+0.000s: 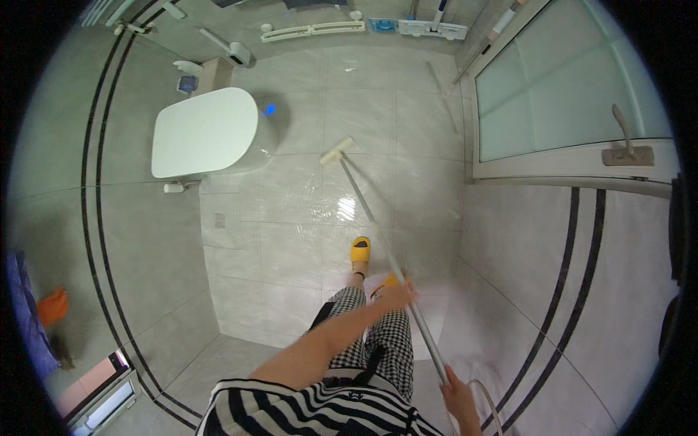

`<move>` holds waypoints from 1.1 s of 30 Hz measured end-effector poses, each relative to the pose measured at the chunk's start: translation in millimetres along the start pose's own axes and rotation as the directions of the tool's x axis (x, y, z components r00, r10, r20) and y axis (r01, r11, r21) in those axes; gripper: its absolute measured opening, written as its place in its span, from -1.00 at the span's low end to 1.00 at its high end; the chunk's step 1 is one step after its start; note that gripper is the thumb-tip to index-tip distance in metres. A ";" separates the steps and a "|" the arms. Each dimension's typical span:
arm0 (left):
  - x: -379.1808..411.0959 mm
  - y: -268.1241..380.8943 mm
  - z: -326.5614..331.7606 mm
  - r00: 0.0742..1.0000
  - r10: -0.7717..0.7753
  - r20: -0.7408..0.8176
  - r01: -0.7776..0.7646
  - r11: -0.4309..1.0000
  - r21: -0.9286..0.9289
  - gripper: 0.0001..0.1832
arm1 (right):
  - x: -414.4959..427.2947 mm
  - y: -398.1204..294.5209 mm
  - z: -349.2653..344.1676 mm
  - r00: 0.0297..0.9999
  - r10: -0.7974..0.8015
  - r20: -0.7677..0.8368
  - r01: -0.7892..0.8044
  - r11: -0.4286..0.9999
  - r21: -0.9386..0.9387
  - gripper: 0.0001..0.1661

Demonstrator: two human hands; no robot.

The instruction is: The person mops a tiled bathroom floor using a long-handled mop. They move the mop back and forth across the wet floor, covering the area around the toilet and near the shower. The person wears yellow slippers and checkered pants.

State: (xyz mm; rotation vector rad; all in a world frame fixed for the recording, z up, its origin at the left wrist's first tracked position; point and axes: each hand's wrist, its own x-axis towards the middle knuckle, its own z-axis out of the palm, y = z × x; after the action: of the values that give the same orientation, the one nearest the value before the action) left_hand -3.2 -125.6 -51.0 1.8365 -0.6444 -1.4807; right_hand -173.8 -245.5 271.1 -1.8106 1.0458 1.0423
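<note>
A pale, narrow floor mop head (pixel 337 151) rests on the wet grey floor tiles (pixel 289 196), to the right of the toilet. Its long silver pole (pixel 360 196) slants down past my feet towards my body. Partway along the pole, my left hand (pixel 398 295) is closed around it, slightly blurred. My right hand (pixel 457 389) grips the same pole near its upper end, at the lower right. A pale cord or hose (pixel 487 398) curves beside my right wrist. My feet wear yellow slippers (pixel 360 249), and the right one is partly hidden behind the pole and my left hand.
A toilet with a closed white lid (pixel 210 133) stands at the left. On the right is a frosted-glass door (pixel 556 76) with a lever handle (pixel 623 125). Flat mop heads (pixel 431 28) line the far wall. A floor drain (pixel 219 220) lies left.
</note>
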 end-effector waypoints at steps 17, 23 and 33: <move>-49.2 139.2 211.2 0.776 0.023 0.630 -0.024 1.000 -0.006 -0.51 | -186.8 193.8 58.1 0.891 0.453 -0.038 -0.439 0.878 0.190 -0.45; 50.5 113.3 135.6 0.954 -0.022 0.300 0.022 1.000 0.004 -0.64 | -56.2 136.3 66.5 0.959 0.274 -0.071 -0.131 0.652 0.747 -0.47; -25.0 91.0 146.5 0.946 -0.018 0.325 -0.001 0.998 0.059 -0.69 | -102.5 131.1 25.1 0.991 0.131 0.028 -0.133 0.949 0.285 -0.41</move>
State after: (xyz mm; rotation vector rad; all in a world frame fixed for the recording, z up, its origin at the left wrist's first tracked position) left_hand -147.9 -195.0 16.9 1.6503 -0.8451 -1.8086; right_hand -332.7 -242.2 326.3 -1.5176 1.2579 0.9210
